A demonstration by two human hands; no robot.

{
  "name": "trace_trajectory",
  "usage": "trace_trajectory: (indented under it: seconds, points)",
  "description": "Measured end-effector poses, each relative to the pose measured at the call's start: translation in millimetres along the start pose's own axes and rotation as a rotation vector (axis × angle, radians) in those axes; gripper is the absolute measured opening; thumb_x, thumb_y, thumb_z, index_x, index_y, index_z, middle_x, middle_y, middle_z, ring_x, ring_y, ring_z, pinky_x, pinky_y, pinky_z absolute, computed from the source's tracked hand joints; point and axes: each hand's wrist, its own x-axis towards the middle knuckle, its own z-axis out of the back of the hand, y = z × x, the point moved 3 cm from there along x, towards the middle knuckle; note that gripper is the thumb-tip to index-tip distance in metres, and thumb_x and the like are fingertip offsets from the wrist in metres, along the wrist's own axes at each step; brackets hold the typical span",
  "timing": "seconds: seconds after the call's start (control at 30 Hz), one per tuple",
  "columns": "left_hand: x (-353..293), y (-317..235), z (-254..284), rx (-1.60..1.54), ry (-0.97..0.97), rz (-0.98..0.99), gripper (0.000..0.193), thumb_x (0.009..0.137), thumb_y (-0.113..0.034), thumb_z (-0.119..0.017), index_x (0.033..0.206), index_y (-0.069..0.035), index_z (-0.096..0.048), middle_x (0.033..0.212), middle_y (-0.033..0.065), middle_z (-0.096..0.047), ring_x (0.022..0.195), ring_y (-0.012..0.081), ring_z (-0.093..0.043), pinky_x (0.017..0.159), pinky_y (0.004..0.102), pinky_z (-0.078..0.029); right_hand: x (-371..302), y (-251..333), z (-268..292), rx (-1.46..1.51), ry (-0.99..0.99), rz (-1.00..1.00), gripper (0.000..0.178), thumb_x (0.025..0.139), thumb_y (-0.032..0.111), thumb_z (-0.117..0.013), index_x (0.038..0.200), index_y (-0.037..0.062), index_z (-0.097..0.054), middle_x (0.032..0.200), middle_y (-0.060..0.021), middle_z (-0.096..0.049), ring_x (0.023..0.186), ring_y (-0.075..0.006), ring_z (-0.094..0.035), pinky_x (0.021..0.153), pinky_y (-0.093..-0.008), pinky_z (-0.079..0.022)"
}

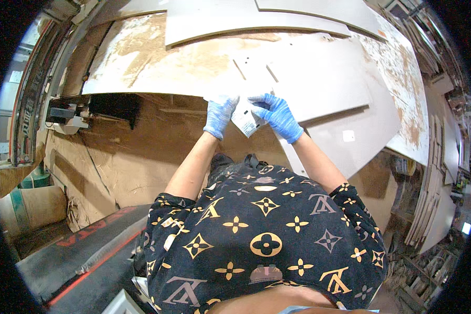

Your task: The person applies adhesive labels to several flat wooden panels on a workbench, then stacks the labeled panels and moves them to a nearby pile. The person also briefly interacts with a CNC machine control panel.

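Observation:
Both my hands wear blue and white knit gloves and meet over the near edge of a work table. A small white printed label sheet hangs between them, its lower corner pointing toward me. My left hand is closed at the sheet's left side. On the other side my right hand has its fingers bent in and its thumb and fingertips at the sheet's upper right part. Just beyond lies a pale panel with two dark slots and small holes; strong glare washes out its surface near my fingers.
More pale panels lie at the table's far side. A panel at right bears a small white sticker. The worn table top shows brown patches. At lower left is a black case; stacked boards stand at right.

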Motion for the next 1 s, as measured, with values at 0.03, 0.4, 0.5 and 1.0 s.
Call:
trace_trajectory:
  seconds: [0.03,0.4,0.5,1.0]
  points:
    - [4.1,17.1,7.2,-0.2,-0.036,0.051,0.01,0.075,-0.014,-0.057,0.084,-0.014,-0.063,0.072,0.0056,-0.06,0.07,0.0213,-0.06,0.059,0.0339,-0.046,14.6,-0.6,-12.7,0.043,0.002,-0.021,0.031,0.081,0.008,-0.06,0.111,0.0016,-0.058,0.101,-0.0062,-0.062,0.092,-0.0121,-0.056,0.082,-0.0262,-0.046]
    - [45.4,111.1,66.7,-1.002,0.167,0.431,0.021,0.082,-0.022,-0.059,0.096,-0.005,-0.058,0.086,0.0019,-0.059,0.078,0.0111,-0.055,0.067,0.0257,-0.047,103.9,-3.4,-80.6,0.101,0.067,0.037,0.032,0.079,0.003,-0.061,0.11,0.0014,-0.058,0.1,-0.0067,-0.062,0.091,-0.013,-0.057,0.08,-0.0246,-0.047]
    - [50.1,105.9,65.1,-1.198,0.172,0.52,0.022,0.082,-0.022,-0.059,0.097,-0.005,-0.057,0.087,0.0027,-0.058,0.079,0.0116,-0.055,0.068,0.0262,-0.047,99.5,-0.6,-78.2,0.16,0.037,-0.028,0.032,0.079,0.003,-0.061,0.111,0.0013,-0.057,0.098,-0.0077,-0.063,0.088,-0.0125,-0.058,0.077,-0.0236,-0.048]
    - [76.5,111.5,73.2,-1.427,0.076,0.509,0.031,0.081,-0.019,-0.062,0.107,-0.005,-0.053,0.095,0.0078,-0.06,0.083,0.0165,-0.06,0.069,0.0297,-0.051,125.3,16.3,-74.7,0.042,0.005,0.049,0.031,0.079,0.006,-0.063,0.109,-0.0002,-0.059,0.099,-0.0092,-0.063,0.088,-0.013,-0.059,0.077,-0.025,-0.048]
